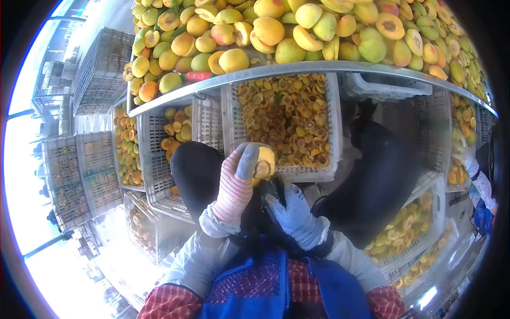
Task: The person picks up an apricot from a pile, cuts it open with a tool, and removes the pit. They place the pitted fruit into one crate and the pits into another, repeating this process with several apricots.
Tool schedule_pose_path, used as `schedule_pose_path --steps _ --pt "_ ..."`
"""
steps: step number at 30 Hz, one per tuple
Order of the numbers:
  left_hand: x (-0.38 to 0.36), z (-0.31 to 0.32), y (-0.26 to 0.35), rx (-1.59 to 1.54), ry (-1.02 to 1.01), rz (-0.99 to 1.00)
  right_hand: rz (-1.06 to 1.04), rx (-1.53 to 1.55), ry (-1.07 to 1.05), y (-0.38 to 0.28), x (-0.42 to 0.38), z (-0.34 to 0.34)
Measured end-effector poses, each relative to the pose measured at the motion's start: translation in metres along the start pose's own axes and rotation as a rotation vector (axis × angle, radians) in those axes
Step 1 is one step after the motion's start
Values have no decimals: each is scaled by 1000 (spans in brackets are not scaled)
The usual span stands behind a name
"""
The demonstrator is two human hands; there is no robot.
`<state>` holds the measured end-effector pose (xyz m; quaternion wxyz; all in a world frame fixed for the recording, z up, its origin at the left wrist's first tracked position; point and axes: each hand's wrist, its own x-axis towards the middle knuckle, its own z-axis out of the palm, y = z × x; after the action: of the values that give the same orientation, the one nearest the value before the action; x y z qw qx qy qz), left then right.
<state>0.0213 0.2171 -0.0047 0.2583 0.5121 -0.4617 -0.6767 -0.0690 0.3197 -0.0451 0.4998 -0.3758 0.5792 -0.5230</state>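
My left hand [239, 178], in a pink-and-grey striped glove, is closed round a yellow peach half [265, 159]. Its brown-edged pit hollow faces toward my right side. Just below and to the right is my right hand [293, 211] in a blue-grey glove, its fingers curled in. Dark material shows at those fingertips, close under the fruit, and I cannot tell what the hand grips. Both hands are above my lap, in front of the near edge of a white crate [336, 133] full of brown-centred peach pieces.
A metal-edged table [319, 67] heaped with whole and halved peaches [268, 31] spans the front. Crates of peaches [178, 127] stand at the left, and a crate of halves [401, 228] is at the right. Stacked crates [101, 72] rise far left. Another person's arm [481, 183] shows far right.
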Motion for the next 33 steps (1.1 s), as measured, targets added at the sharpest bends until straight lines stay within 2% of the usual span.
schedule_pose_path --steps 4,7,10,13,16,18,19,22,25,26,29,30,31,32,33 --pt "-5 4 -2 82 3 15 55 -38 -41 4 -9 0" --pt "-6 4 -3 119 -14 21 106 192 -39 19 -14 5" --pt "-2 1 -7 185 -49 -8 207 271 -91 27 -17 3" --pt "2 -2 2 150 -136 -187 23 157 -23 40 -21 9" --pt "2 -2 -10 213 -119 -26 311 694 -102 32 -26 7" --pt "0 -3 -15 227 -152 114 485 924 -188 11 -25 -1" --pt "-2 -3 -16 201 -160 106 566 1013 -244 3 -23 -4" --pt "-3 -3 -22 41 -202 94 647 1516 -683 9 -17 -5" --pt "0 -5 -17 -166 -360 -157 704 1996 -865 13 -13 5" --pt "2 -8 -33 -298 -344 -257 733 2048 -827 11 -13 6" --pt "-1 0 -52 -644 -49 -411 589 2078 -901 10 -6 4" --pt "-5 -2 -52 -638 53 -349 462 2109 -931 11 -2 4" --pt "-9 -12 -49 -494 160 -221 523 2087 -860 15 -3 4" --pt "-7 -41 -62 -238 211 62 573 2062 -791 21 -3 4" --pt "-16 -61 -48 -202 303 187 614 2034 -724 27 -2 3"
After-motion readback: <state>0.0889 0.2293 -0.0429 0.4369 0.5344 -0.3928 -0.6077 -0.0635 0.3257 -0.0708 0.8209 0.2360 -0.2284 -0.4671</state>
